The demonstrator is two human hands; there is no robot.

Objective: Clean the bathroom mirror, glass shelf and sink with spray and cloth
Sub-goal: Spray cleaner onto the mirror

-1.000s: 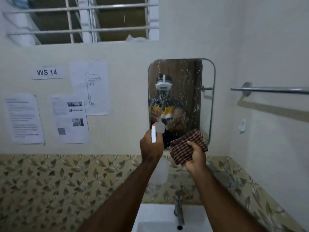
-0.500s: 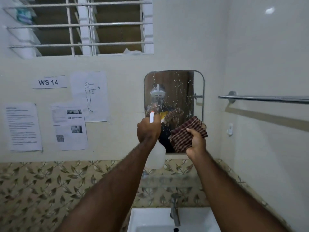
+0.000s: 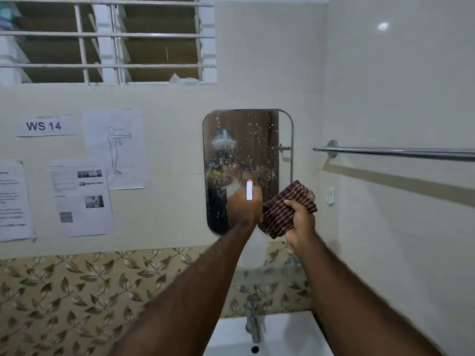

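A rounded wall mirror (image 3: 246, 140) is speckled with spray droplets. My left hand (image 3: 243, 206) is raised in front of its lower half, gripping a translucent white spray bottle (image 3: 253, 249) whose white nozzle head points at the glass. My right hand (image 3: 300, 219) holds a bunched brown checked cloth (image 3: 285, 209) just right of the bottle, at the mirror's lower right corner. The glass shelf (image 3: 267, 272) runs below the mirror, blurred and partly hidden by my arms. The white sink (image 3: 285, 335) and its metal tap (image 3: 253, 319) are at the bottom.
A chrome towel rail (image 3: 395, 152) juts along the right wall. Paper notices (image 3: 82, 199) are stuck on the wall to the left. A barred louvre window (image 3: 108, 39) is above. Leaf-patterned tiles (image 3: 77, 291) cover the lower wall.
Both hands have risen against the mirror, and more droplets cover the glass. The view has pulled back and tilted up, showing more of the window.
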